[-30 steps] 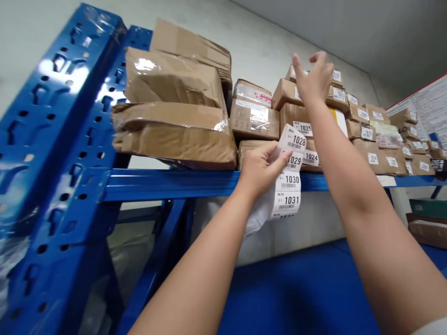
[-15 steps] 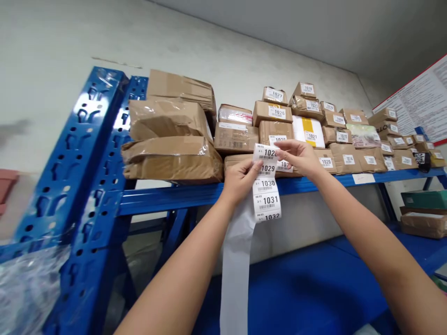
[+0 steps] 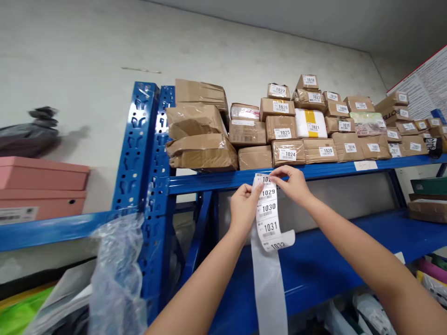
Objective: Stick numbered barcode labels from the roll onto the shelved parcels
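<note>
Label strip point(image 3: 268, 209): white paper, curled near foot, hanging before blue metal shelf point(image 3: 216, 179); left hand point(image 3: 244, 207) pinches its edge, right hand point(image 3: 291, 187) its top corner. Boxes point(image 3: 275, 124): brown cardboard, stacked on shelf.

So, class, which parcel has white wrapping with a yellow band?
Parcel 1021, just above parcel 1020: its white wrapping and yellow band set it apart from the brown parcels around it.

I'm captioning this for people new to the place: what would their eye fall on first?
Probably the white strip of numbered labels in the left hand, just below centre, with the right hand at its top. Next, the brown parcels stacked on the blue shelf behind. The pink box at far left stands out by colour.
</note>
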Motion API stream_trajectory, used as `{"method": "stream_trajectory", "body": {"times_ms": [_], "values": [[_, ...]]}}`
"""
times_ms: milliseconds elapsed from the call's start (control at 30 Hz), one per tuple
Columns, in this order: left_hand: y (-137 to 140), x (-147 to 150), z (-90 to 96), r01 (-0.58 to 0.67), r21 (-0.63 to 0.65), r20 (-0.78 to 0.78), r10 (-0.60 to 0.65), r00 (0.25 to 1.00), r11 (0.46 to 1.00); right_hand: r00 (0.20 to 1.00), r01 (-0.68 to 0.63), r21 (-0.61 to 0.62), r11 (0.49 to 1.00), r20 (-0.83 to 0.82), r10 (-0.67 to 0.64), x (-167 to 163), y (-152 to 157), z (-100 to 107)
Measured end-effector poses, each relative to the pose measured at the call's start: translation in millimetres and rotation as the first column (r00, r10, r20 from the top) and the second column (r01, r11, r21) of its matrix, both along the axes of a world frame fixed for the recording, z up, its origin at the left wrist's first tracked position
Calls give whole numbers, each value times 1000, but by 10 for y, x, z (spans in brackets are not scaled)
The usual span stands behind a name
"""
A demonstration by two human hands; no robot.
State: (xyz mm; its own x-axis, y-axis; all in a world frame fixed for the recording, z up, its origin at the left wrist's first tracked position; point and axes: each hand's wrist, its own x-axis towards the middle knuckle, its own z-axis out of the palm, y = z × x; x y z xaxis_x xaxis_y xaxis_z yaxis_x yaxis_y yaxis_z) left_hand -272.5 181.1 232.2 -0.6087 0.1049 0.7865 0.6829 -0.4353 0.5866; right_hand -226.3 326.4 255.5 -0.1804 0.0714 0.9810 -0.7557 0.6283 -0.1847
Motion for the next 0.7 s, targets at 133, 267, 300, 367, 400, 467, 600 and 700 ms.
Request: {"method": "stream_trajectory", "body": {"times_ms": [133,267,300,367,400,467,600,700], "values": [[-223,-6,-61,53,-75,129,-43,991,996,983,175,49,983,-58,-172,-96,-239,132],[-466,13,-132,14,-224,170,25,985,975,809,586,131,799,-56,-585,-155,-390,550],[-522,16,-160,-4,-237,164,44,985,972,742,664,174,727,-25,-670,-168,-419,643],[-619,11,-206,-36,-214,160,71,985,976,646,734,242,635,43,-762,-189,-479,772],[-656,3,-220,-46,-196,158,78,984,980,626,743,250,621,68,-777,-195,-510,804],[-705,-23,-228,-51,-166,142,75,987,985,597,766,231,600,94,-797,-195,-569,813],[-707,-65,-213,-31,-134,87,43,995,991,484,854,190,485,54,-873,-156,-614,742],[-672,-72,-222,-3,-133,63,11,998,991,520,812,303,498,11,-854,-107,-575,707]]}}
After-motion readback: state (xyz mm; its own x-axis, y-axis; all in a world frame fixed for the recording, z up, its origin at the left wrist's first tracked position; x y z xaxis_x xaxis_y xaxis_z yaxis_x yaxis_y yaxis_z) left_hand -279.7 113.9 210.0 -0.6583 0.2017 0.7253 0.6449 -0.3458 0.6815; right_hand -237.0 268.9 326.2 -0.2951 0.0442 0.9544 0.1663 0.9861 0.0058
